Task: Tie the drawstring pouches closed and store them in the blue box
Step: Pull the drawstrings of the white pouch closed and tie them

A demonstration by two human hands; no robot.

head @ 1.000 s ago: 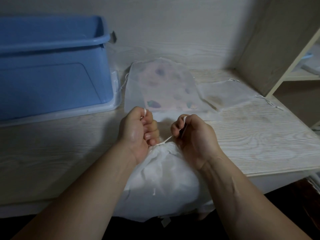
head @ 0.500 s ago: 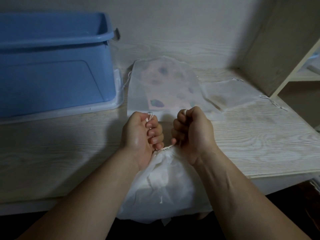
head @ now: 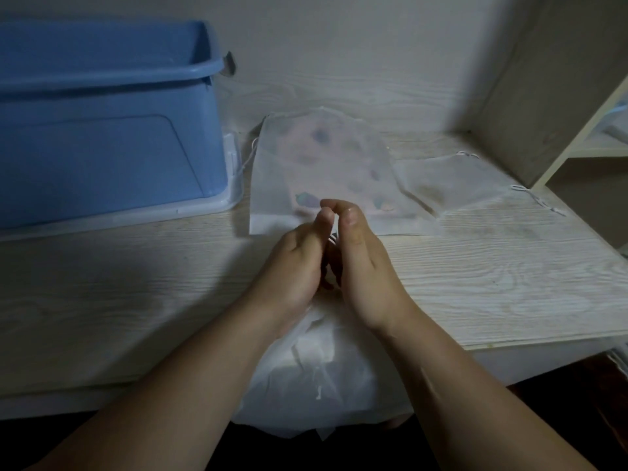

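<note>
Left hand [head: 295, 263] and right hand [head: 363, 266] are pressed together, fingertips touching, over the gathered neck of a white pouch [head: 316, 379] that spills over the worktop's [head: 475, 273] front edge. The hands hide the drawstring, so whether either grips it cannot be told. The blue box [head: 102, 130], cut off at the frame's left edge, sits at the back left corner. A patterned pouch [head: 323, 171] and a smaller pouch [head: 441, 185] lie flat toward the back edge.

Solid blue box [head: 102, 130], translucent white lid [head: 234, 195] beneath it, pale whitewashed table [head: 475, 273] with grey wood-grain swirls, plain white pouch [head: 316, 385], sheer white pouch [head: 326, 171] showing pink with blue-purple blotches, sheer off-white pouch [head: 448, 185] tinged brownish, white drawstring [head: 540, 202].
</note>
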